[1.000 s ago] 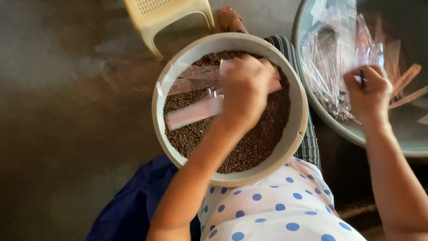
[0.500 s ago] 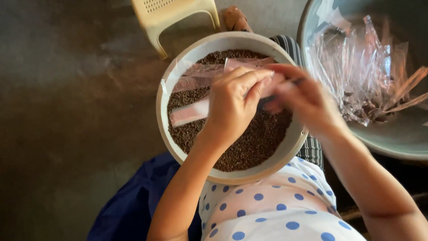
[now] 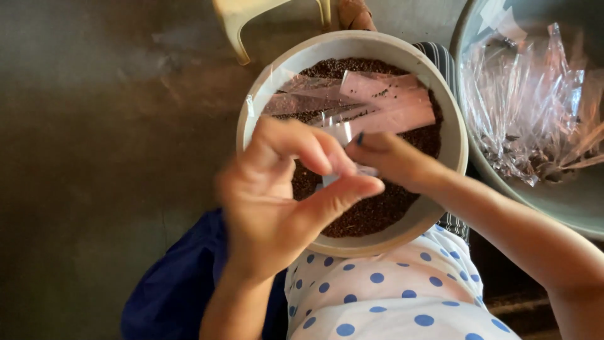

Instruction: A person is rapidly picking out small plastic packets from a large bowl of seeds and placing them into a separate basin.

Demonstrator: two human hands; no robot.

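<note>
Concrete floor (image 3: 94, 157), grey and stained; work rests on the person's lap.

Both hands meet over the near half of the bowl (image 3: 453, 113), so anything dropped falls back into the dark seeds (image 3: 377, 214). The left hand (image 3: 277, 201) and right hand (image 3: 396, 160) pinch a small clear bag (image 3: 343, 135) between their fingertips, apparently to part its mouth. More clear bags (image 3: 377, 104) lie flat on the seeds at the bowl's far edge, within reach. A basin (image 3: 566, 201) right of the bowl holds a heap of bags (image 3: 535, 107). A plastic stool (image 3: 251, 19) stands beyond the bowl's far rim.
</note>
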